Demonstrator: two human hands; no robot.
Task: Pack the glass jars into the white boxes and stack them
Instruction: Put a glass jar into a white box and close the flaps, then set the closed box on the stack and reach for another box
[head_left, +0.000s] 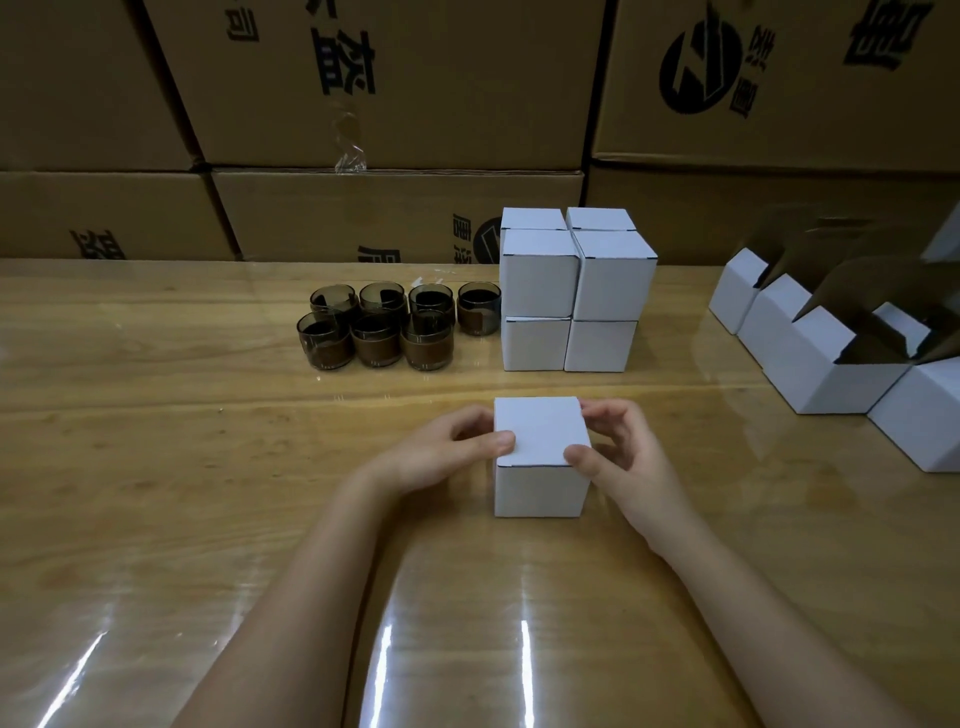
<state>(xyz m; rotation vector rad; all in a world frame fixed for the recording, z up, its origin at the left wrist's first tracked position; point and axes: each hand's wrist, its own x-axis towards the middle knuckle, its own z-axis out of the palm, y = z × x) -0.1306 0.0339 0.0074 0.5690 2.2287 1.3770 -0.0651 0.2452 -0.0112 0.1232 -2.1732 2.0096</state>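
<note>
Left hand (447, 452) and right hand (618, 457) grip one closed white box (540, 467) on the near counter (208, 441), fingers (498, 441) curled round its top edges. Seven glass jars (376, 340) stand beyond. Six stacked boxes (571, 291) show, any behind are hidden. The open boxes (831, 358) are cut off at the right.

Glossy wood-grain tabletop (156, 467) under clear film; streaks of light glare lie nearer than the left hand (441, 452). Well beyond it, a wall of stacked brown cartons (395, 83) with black print. Loose clear tape (349, 150) hangs at one seam.
</note>
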